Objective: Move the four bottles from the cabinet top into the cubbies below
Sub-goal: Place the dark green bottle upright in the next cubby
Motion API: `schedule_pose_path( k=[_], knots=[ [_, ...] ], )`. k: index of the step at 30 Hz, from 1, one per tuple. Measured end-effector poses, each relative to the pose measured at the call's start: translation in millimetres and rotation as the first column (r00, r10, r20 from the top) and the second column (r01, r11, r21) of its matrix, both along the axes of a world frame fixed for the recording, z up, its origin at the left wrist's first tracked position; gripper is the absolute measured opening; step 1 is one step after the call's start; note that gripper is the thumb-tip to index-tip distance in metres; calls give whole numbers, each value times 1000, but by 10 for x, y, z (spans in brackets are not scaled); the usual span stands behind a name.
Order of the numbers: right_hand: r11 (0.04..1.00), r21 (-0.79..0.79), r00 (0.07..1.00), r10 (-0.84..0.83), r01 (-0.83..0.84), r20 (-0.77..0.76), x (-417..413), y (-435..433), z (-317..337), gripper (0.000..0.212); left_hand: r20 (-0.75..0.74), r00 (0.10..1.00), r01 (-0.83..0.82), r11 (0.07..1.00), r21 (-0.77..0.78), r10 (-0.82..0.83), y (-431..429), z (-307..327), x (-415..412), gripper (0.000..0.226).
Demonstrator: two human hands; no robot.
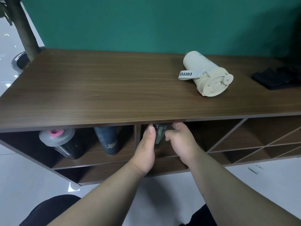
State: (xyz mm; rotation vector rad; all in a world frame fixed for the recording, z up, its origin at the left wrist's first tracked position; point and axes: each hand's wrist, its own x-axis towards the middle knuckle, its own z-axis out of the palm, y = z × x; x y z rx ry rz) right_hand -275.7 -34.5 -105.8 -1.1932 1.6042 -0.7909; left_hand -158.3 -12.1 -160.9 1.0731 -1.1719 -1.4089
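Observation:
A cream bottle (206, 73) with a grey "COFFEE" strap lies on its side on the brown cabinet top (101, 88), right of centre. In the left cubby stand a black bottle with a grey lid and pink spout (62, 143) and a dark blue bottle (107, 139). Inside the middle cubby, a dark green translucent bottle (160, 132) is gripped from both sides: my left hand (145, 147) on its left, my right hand (182, 142) on its right. The cabinet top hides that bottle's upper part.
A folded black cloth (276, 77) lies at the right end of the top. Diagonal-slatted cubbies (254, 141) fill the cabinet's right side. A plant trunk in a pot (24, 46) stands left of the cabinet. Green wall behind, white tile floor below.

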Motion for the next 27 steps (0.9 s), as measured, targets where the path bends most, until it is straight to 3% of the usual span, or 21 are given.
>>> schedule_pose_path(
  k=[5,8,9,12,13,17,20,23,27],
  knots=[
    [999,42,999,12,-14,34,-24,5,-40,63,-55,998,-4,994,111,10,12,7,28,91],
    [997,68,998,29,-33,58,-15,36,-6,65,-77,997,-18,995,101,26,40,23,21,54],
    [997,77,998,28,-32,59,-13,47,15,66,-79,997,-13,994,108,22,62,57,24,55],
    [995,93,998,25,-30,56,-19,94,99,51,-96,995,28,989,145,-14,94,100,60,97],
    [995,93,998,22,-28,57,-37,105,113,49,-102,994,42,987,156,-27,112,125,70,102],
    [994,109,999,31,-31,10,-95,174,178,53,-63,998,-2,991,136,11,196,194,60,89],
    [991,112,997,72,-72,7,-136,256,236,77,-87,995,-28,988,150,41,250,239,52,82],
    [987,140,997,81,-80,-6,-193,330,306,89,-67,998,9,980,201,4,372,296,65,100],
    [997,55,996,53,-49,-71,-289,456,428,73,14,999,34,979,202,-37,580,332,20,124]
  ],
)
